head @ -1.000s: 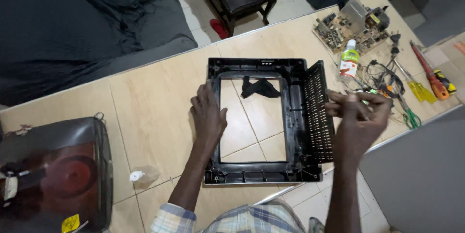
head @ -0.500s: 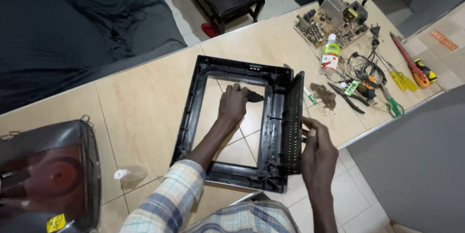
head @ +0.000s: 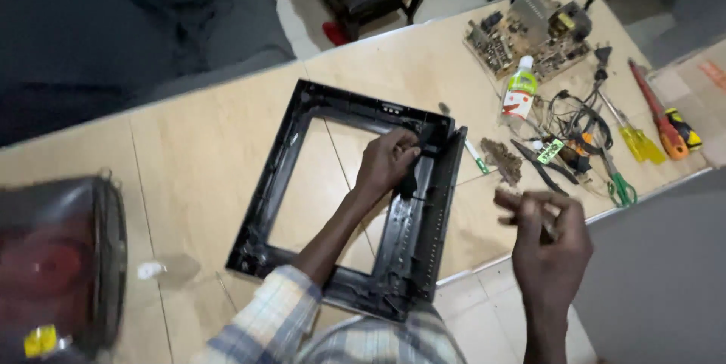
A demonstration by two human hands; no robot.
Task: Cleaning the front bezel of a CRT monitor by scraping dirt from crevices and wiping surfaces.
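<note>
Mostly the view is blurred, so the finer parts are hard to read. Largest is the black square frame point(head: 302, 182) lying flat on the pale tiled surface point(head: 197, 160), its near edge hidden behind my plaid sleeve point(head: 257, 319). At far left a dark rounded appliance point(head: 53, 266) is cut off by the picture's edge and smeared. My left hand point(head: 387, 160) rests on the frame's right side, fingers curled around a small black piece point(head: 409, 181); what it is, I cannot tell. My right hand point(head: 548, 239) is raised off the frame's right, clenched on something thin and dark, too blurred to name. Beyond lie a circuit board point(head: 522, 35), a small bottle point(head: 519, 93), pliers and screwdrivers point(head: 658, 122).
</note>
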